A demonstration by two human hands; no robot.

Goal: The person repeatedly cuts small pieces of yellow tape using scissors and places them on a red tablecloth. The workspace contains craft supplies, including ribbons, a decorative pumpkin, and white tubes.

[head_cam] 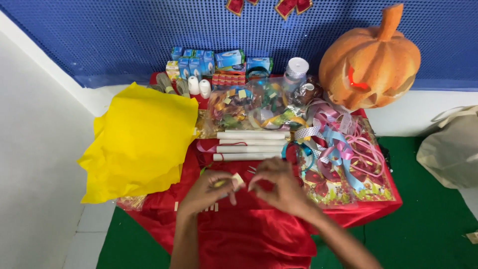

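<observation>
**Both hands closed on small pale piece above red cloth**

Left hand [208, 189]: fingers curled shut, pinching a small pale piece [238, 181] that juts past the fingertips toward the other hand. A yellowish bit tucked inside the curl; kind not readable.

Right hand [279, 182]: fingertips [253, 185] drawn together just beside the piece, touching it or nearly so; contact itself not clear. Grip judged a fine pinch, suited to peeling or folding something thin held between both hands. Whether anything sits in this hand alone cannot be told.

Piece held low over the red cloth [249, 234], clear of the clutter, likely for working room.

Just beyond the fingertips: four white rolls [249, 145] laid side by side, within easy reach. Past those, a clear bag of coloured ribbon [249, 107], then small boxes [199, 62] and white spools [199, 87] against the blue wall [124, 35]. Off the right fingers: loose pink and blue ribbons [338, 144] on a printed sheet; carved pumpkin [371, 57] behind. Off the left fingers: yellow paper [139, 139] overhanging the cloth edge.

Hidden or unclear: undersides of both hands; forearms cut off at bottom edge; grey bag [450, 149] cropped at right; red ornaments clipped at top; a thin metal item near the right fingertips, too small to identify
</observation>
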